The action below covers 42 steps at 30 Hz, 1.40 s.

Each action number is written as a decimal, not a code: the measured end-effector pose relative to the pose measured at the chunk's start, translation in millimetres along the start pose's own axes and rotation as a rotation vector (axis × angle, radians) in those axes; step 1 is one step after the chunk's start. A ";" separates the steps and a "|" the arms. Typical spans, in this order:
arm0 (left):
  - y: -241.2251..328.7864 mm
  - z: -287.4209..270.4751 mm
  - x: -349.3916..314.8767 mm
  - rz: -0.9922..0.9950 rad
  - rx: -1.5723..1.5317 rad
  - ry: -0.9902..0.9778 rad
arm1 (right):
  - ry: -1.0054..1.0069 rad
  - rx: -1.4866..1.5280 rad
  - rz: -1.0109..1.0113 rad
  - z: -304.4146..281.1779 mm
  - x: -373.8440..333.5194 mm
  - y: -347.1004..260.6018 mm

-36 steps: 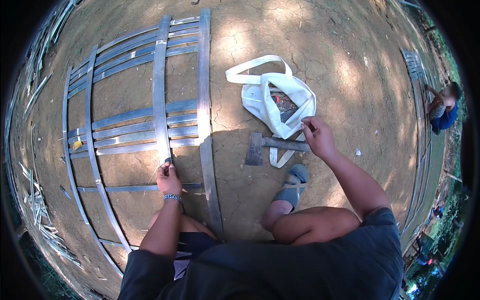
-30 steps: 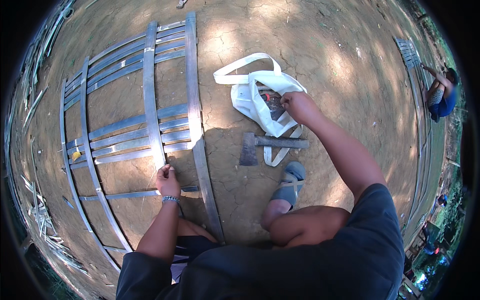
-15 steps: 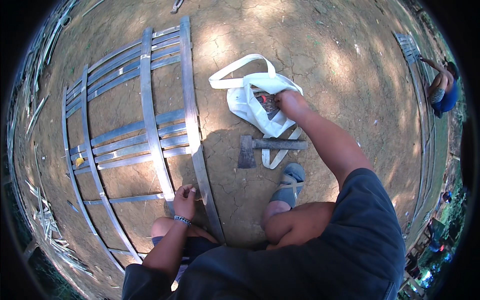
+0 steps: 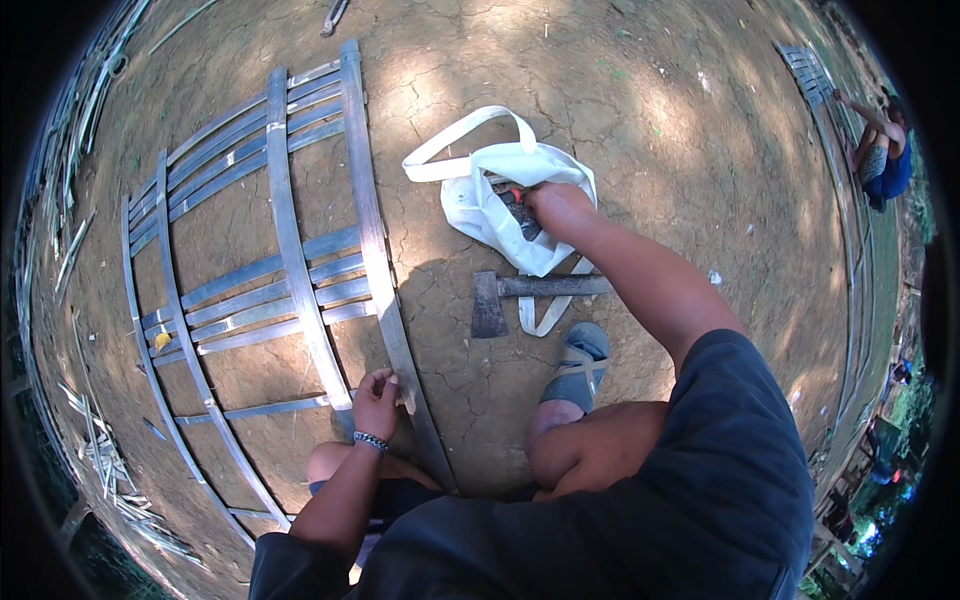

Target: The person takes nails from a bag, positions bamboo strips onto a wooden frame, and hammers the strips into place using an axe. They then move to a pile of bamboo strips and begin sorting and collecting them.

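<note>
My right hand (image 4: 556,208) reaches down into the mouth of a white cloth bag (image 4: 467,212) lying on the ground. Its fingertips are hidden against the dark contents, close beside a small red item (image 4: 516,195). Below the bag lies an axe (image 4: 489,305) with a dark head, its handle across a bag strap. My left hand (image 4: 375,400) is closed in a pinch over the near end of a slatted frame (image 4: 372,240) of flat split strips, bamboo by the look of it. Whatever the left fingertips hold is too small to make out.
A pincer-like metal tool (image 4: 334,16) lies at the far edge. Loose split strips (image 4: 105,450) are heaped on the left. A yellow leaf (image 4: 162,341) rests by the frame. At far right another person (image 4: 885,165) crouches beside a similar slatted panel (image 4: 806,75).
My right hand has shifted slightly left inside the bag, closer to the red item. My left hand stays pinched near the frame's end. The whole view has turned a little.
</note>
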<state>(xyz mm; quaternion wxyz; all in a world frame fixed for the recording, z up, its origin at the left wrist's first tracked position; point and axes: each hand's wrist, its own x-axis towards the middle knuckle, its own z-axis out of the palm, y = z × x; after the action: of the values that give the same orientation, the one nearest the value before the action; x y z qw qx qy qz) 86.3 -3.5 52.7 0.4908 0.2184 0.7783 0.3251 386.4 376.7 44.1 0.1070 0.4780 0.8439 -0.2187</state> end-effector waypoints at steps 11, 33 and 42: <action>8.2 2.3 -0.5 -0.008 0.038 -0.006 | -0.008 0.391 0.107 -24.0 -3.7 19.1; 127.4 46.8 -33.3 0.293 -0.148 -0.235 | -0.676 1.360 0.163 -8.4 -133.5 -165.4; 90.9 41.2 -34.6 0.102 -0.288 -0.247 | -0.643 1.246 0.183 12.2 -150.6 -173.6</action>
<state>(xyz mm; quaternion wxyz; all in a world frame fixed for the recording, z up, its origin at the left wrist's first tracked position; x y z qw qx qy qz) 140.2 48.7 127.0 0.5916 0.2235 0.6455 0.4282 316.2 178.9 138.4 0.0753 0.4311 0.4445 -0.7816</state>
